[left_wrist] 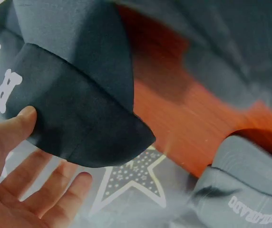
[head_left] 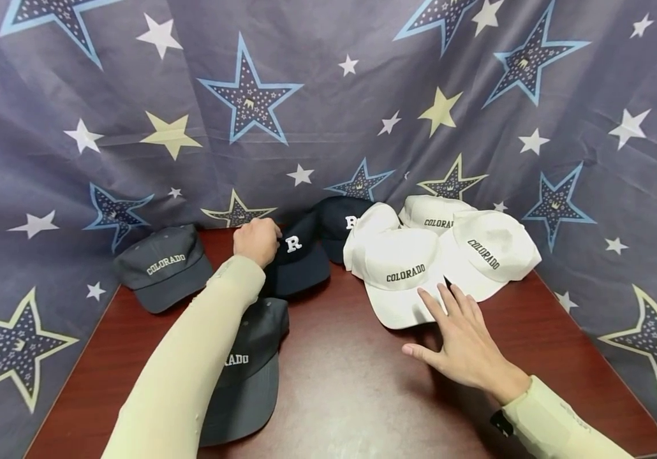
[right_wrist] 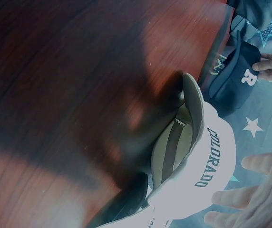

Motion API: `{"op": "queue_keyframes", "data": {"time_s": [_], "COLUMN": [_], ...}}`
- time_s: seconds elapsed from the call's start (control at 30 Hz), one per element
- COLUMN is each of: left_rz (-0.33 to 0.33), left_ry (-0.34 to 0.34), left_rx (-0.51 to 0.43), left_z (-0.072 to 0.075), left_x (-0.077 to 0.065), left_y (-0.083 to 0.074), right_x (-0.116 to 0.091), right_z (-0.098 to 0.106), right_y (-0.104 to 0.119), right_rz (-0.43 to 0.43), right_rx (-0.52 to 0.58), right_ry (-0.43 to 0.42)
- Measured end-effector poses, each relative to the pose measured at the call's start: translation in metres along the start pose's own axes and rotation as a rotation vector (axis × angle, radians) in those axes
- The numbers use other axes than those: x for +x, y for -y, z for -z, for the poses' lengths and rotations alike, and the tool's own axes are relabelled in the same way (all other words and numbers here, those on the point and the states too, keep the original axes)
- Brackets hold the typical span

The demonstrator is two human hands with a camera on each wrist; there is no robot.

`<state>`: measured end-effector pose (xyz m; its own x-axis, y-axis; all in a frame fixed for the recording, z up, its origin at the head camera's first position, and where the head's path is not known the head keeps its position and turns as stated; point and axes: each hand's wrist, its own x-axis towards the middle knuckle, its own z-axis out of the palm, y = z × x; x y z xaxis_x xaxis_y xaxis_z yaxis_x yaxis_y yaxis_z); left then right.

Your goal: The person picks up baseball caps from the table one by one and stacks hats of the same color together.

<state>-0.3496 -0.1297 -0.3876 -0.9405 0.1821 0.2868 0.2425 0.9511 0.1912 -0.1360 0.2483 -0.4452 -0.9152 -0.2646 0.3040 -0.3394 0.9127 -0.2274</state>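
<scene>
My left hand (head_left: 256, 242) is at the crown of a navy baseball cap (head_left: 302, 264) with a white R. In the left wrist view its thumb (left_wrist: 22, 124) presses on the crown, and the other fingers reach behind the cap. A second navy R cap (head_left: 337, 223) stands right behind that one. On the right, my right hand (head_left: 469, 347) is spread, fingers extended, close to the brim of a white COLORADO cap (head_left: 400, 268); whether it touches the brim I cannot tell. Another white COLORADO cap (head_left: 492, 248) leans beside it.
A dark grey COLORADO cap (head_left: 164, 268) sits at the table's left edge. Another dark grey cap (head_left: 250, 395) lies nearer, partly behind my left sleeve. More white caps (head_left: 428, 209) stand at the back right. A star-patterned cloth (head_left: 328, 127) hangs behind the red-brown table (head_left: 351, 382).
</scene>
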Motion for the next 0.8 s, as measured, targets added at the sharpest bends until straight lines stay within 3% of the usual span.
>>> {"op": "queue_keyframes", "data": {"time_s": [0.47, 0.8], "left_rz": [-0.132, -0.220], "left_ry": [-0.041, -0.052], "left_rx": [-0.071, -0.072], "left_z": [0.048, 0.067], "left_x": [-0.014, -0.035], "left_y": [-0.015, -0.028], "right_x": [0.001, 0.001], "right_z": [0.003, 0.005], "right_y": [0.002, 0.005], "right_rz": [0.006, 0.003], "right_rx": [-0.004, 0.004], "right_ry": [-0.009, -0.002]}}
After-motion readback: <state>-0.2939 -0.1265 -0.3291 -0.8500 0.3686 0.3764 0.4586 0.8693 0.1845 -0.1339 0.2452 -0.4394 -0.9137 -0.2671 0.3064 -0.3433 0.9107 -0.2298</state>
